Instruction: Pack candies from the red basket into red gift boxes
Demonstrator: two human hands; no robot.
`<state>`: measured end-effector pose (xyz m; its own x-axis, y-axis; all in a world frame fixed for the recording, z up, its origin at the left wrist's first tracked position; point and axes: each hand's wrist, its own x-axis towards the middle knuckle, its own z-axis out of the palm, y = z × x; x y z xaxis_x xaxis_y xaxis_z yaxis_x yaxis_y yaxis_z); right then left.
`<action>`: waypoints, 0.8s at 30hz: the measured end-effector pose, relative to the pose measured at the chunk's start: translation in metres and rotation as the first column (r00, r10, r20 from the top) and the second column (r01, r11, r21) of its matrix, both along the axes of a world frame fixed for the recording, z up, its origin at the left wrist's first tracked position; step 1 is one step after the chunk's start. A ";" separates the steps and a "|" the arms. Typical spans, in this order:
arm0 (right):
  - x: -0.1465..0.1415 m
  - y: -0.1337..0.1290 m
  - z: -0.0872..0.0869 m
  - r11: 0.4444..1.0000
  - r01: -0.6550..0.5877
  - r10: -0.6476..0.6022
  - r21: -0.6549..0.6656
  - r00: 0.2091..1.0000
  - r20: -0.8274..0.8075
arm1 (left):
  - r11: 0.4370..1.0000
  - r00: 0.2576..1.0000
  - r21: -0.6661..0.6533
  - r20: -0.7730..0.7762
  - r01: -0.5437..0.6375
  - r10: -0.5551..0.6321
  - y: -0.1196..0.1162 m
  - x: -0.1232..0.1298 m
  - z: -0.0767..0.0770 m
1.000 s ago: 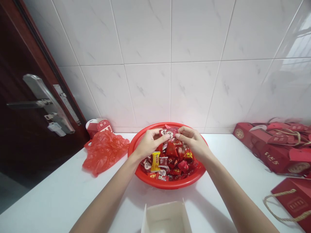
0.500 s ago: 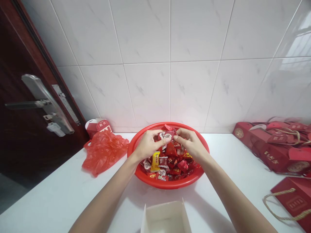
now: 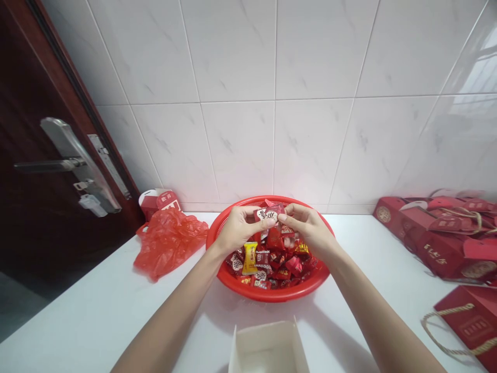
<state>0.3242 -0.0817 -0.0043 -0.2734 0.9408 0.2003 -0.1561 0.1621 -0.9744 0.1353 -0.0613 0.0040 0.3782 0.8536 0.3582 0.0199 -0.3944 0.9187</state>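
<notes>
One wrapped candy [image 3: 269, 212], dk red w/ wht patch, blk characters.

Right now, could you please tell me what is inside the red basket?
Wrapped candies, mostly red, plus a yellow-wrapped candy. The left hand and right hand hold a red wrapped candy above them. Anything under the top layer, or screened by the hands, cannot be seen.

Red packet [image 3: 268, 213]: pale patch, dark lettering; held nearly level above the sweets [image 3: 276, 260].
Wrapper [image 3: 268, 213]: perhaps sealed; ends covered.
</notes>
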 end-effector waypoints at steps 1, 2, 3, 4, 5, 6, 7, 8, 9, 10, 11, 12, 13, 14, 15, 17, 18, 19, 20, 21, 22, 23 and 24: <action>0.001 0.001 0.000 1.000 0.004 -0.004 -0.002 1.000 -0.014 | 1.000 1.000 -0.014 0.010 0.007 -0.007 0.000 0.000 0.000; 0.002 0.001 0.000 1.000 0.013 -0.013 -0.005 1.000 -0.028 | 1.000 1.000 -0.026 0.012 0.014 -0.014 0.000 0.001 0.000; 0.003 0.002 0.000 1.000 0.024 -0.024 -0.010 0.999 -0.041 | 0.999 1.000 -0.033 0.006 0.024 -0.024 -0.001 0.001 0.000; 0.004 0.002 0.001 0.999 0.033 -0.034 -0.018 0.998 -0.055 | 0.999 0.999 -0.032 -0.006 0.035 -0.036 -0.001 0.001 0.000; 0.005 0.002 0.002 0.999 0.034 -0.036 -0.025 0.997 -0.066 | 0.999 0.999 -0.025 -0.018 0.046 -0.046 -0.001 0.002 0.000; 0.007 0.002 0.002 0.999 0.030 -0.033 -0.031 0.997 -0.076 | 0.998 0.998 -0.017 -0.028 0.056 -0.057 -0.001 0.002 0.000; 0.008 0.002 0.003 0.999 0.022 -0.025 -0.036 0.996 -0.081 | 0.998 0.997 -0.009 -0.033 0.066 -0.066 -0.001 0.001 0.000; 0.009 0.002 0.004 0.999 0.012 -0.015 -0.041 0.996 -0.086 | 0.997 0.997 -0.003 -0.032 0.072 -0.072 0.000 0.001 0.000; 0.009 0.002 0.004 0.999 0.000 -0.004 -0.045 0.996 -0.090 | 0.997 0.997 0.000 -0.026 0.075 -0.075 0.000 0.001 0.000; 0.009 0.002 0.004 0.999 -0.010 0.005 -0.051 0.995 -0.097 | 0.997 0.997 0.001 -0.021 0.076 -0.076 0.000 0.000 0.000; 0.009 0.002 0.005 0.998 -0.020 0.014 -0.064 0.995 -0.102 | 0.997 0.997 0.001 -0.019 0.078 -0.078 0.000 -0.001 0.000; 0.009 0.002 0.005 0.996 -0.030 0.021 -0.081 0.994 -0.106 | 0.997 0.996 0.002 -0.019 0.082 -0.081 0.000 -0.001 0.000; 0.009 0.003 0.005 0.994 -0.039 0.028 -0.100 0.994 -0.109 | 0.996 0.996 0.004 -0.021 0.085 -0.084 0.000 -0.001 0.000; 0.008 0.003 0.006 0.992 -0.045 0.032 -0.115 0.993 -0.110 | 0.996 0.996 0.008 -0.022 0.086 -0.086 -0.001 -0.001 0.000; 0.008 0.003 0.006 0.991 -0.044 0.031 -0.122 0.994 -0.107 | 0.996 0.996 0.011 -0.025 0.086 -0.086 -0.001 -0.001 0.001; 0.009 0.001 0.008 0.994 -0.023 0.015 -0.102 0.997 -0.080 | 0.997 0.996 0.016 -0.027 0.081 -0.081 -0.003 0.000 0.002; 0.010 0.000 0.010 0.997 -0.005 0.001 -0.074 0.998 -0.058 | 0.997 0.996 0.019 -0.030 0.080 -0.079 -0.003 0.001 0.002; 0.011 -0.001 0.011 0.999 0.012 -0.013 -0.042 0.999 -0.033 | 0.997 0.997 0.023 -0.032 0.077 -0.076 -0.004 0.002 0.003; 0.012 -0.002 0.013 1.000 0.025 -0.025 -0.012 1.000 -0.009 | 0.997 0.997 0.029 -0.029 0.067 -0.066 -0.004 0.002 0.004; 0.013 -0.003 0.014 0.999 0.033 -0.033 0.013 0.999 0.014 | 0.998 0.999 0.039 -0.020 0.047 -0.047 -0.004 0.003 0.004; 0.014 -0.004 0.015 0.999 0.035 -0.036 0.028 0.999 0.035 | 0.998 1.000 0.050 -0.013 0.023 -0.022 -0.004 0.003 0.004; 0.015 -0.005 0.016 0.999 0.032 -0.033 0.035 0.998 0.054 | 0.998 1.000 0.062 -0.013 0.000 0.001 -0.004 0.003 0.005; 0.015 -0.005 0.016 0.999 0.026 -0.028 0.035 0.997 0.071 | 0.997 1.000 0.072 -0.021 -0.017 0.018 -0.003 0.003 0.005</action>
